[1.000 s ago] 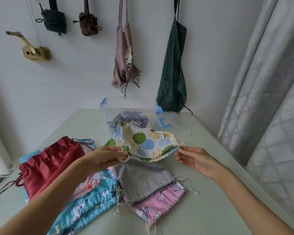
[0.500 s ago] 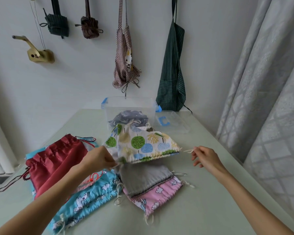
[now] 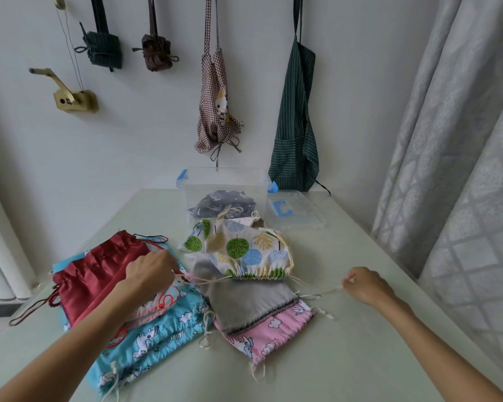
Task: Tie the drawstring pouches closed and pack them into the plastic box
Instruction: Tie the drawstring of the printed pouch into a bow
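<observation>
A white pouch printed with trees (image 3: 241, 248) hangs between my hands above the table, its mouth gathered into pleats. My left hand (image 3: 151, 272) pinches the left drawstring end, and my right hand (image 3: 365, 284) pinches the right end, both cords stretched taut. Under it lie a grey pouch (image 3: 244, 303) and a pink pouch (image 3: 267, 335). A red satin pouch (image 3: 96, 274) and a blue cartoon pouch (image 3: 157, 340) lie to the left. The clear plastic box (image 3: 224, 187) with blue latches stands behind, a dark grey pouch (image 3: 221, 203) inside it.
The box's clear lid (image 3: 296, 210) lies to the right of the box. Aprons and rolled cloths hang on the wall behind. A curtain (image 3: 447, 140) runs along the right side. The pale green table (image 3: 346, 358) shows bare surface at front right.
My hands have pulled apart, left going left and right going right, drawing the cords out. The tree-print pouch's mouth has cinched tighter.
</observation>
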`<state>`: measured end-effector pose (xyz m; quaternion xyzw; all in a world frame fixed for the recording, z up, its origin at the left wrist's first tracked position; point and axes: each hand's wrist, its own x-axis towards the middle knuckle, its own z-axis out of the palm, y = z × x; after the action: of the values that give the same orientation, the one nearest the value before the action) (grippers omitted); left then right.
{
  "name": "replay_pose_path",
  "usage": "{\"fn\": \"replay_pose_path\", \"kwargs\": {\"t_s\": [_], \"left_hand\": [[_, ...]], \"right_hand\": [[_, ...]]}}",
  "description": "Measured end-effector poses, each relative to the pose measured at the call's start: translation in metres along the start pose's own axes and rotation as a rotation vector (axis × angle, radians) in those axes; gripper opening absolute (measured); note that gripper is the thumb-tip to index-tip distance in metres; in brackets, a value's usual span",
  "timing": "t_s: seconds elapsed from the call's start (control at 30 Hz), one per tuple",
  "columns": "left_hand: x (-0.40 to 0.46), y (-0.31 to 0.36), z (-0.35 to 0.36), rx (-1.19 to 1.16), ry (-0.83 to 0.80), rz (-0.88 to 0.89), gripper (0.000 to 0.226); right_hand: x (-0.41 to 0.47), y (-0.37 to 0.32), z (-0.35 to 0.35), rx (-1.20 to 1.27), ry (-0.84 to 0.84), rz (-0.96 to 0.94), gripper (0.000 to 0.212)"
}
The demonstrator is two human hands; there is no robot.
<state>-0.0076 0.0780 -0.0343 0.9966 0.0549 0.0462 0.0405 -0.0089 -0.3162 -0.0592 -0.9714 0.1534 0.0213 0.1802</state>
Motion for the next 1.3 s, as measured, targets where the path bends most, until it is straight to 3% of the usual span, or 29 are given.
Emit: {"fn": "replay_pose_path", "kwargs": {"t_s": [0.13, 0.23, 0.37, 0.57, 0.73, 0.83, 0.9, 1.07, 1.17, 1.23, 1.3], "left_hand": [[0.002, 0.024, -0.007, -0.110, -0.010, 0.149, 0.029], [-0.006, 0.051, 0.003, -0.136, -0.106, 0.279, 0.027], [-0.007, 0.060, 0.018, -0.116, -0.176, 0.372, 0.032], [0.000, 0.052, 0.009, -0.373, 0.007, 0.333, 0.020], [0.002, 0.036, 0.002, -0.187, 0.302, 0.464, 0.031], [0.002, 0.010, 0.002, -0.104, 0.484, 0.602, 0.043], [0.003, 0.000, 0.004, -0.035, 0.521, 0.621, 0.041], [0.008, 0.012, 0.006, 0.050, 0.259, 0.397, 0.020], [0.004, 0.021, 0.005, 0.095, 0.101, 0.354, 0.021], [0.003, 0.025, 0.007, 0.089, 0.057, 0.347, 0.021], [0.002, 0.029, 0.009, 0.053, 0.029, 0.353, 0.023]], "right_hand": [[-0.011, -0.031, 0.007, -0.023, 0.093, -0.239, 0.029], [-0.022, -0.058, 0.025, 0.077, -0.058, -0.321, 0.026], [-0.023, -0.066, 0.038, 0.217, -0.071, -0.362, 0.033], [-0.019, -0.069, 0.004, 0.643, -0.044, -0.447, 0.020], [-0.015, -0.059, -0.009, 0.526, 0.001, -0.604, 0.021], [-0.004, -0.033, -0.022, 0.582, -0.003, -0.563, 0.021], [0.000, -0.021, -0.022, 0.566, -0.034, -0.532, 0.021], [0.004, -0.028, -0.009, 0.433, -0.034, -0.462, 0.023], [0.002, -0.034, -0.005, 0.143, -0.094, -0.361, 0.013], [-0.007, -0.041, -0.005, -0.052, -0.086, -0.342, 0.028], [-0.021, -0.055, -0.002, -0.047, -0.033, -0.390, 0.039]]}}
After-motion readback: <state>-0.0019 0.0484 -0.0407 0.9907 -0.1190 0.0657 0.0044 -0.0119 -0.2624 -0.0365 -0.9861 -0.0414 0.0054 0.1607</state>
